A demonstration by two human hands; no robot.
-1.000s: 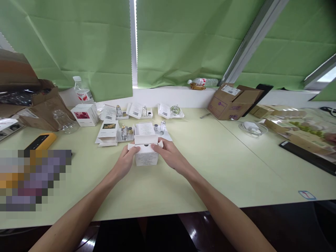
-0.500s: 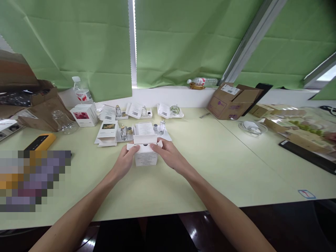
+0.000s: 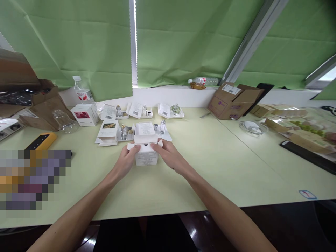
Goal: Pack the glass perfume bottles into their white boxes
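Note:
A small white carton with printed text stands upright on the table, its top flaps raised. My left hand grips its left side, thumb on the top near the side flap. On the opposite side my right hand holds it the same way, thumb pressing the top edge. Just behind lie an opened white box and a clear glass perfume bottle. To the left, a white box with a yellow flower picture lies beside another small glass bottle. What is inside the held carton is hidden.
More opened white packs with bottles, one a round bottle, line the back. A white box with a pink picture and a brown paper bag stand left. Rightward are a cardboard box, a coiled cable and a black bar.
Both hands keep their hold on the carton, with hardly any movement. The whole view has shifted very slightly.

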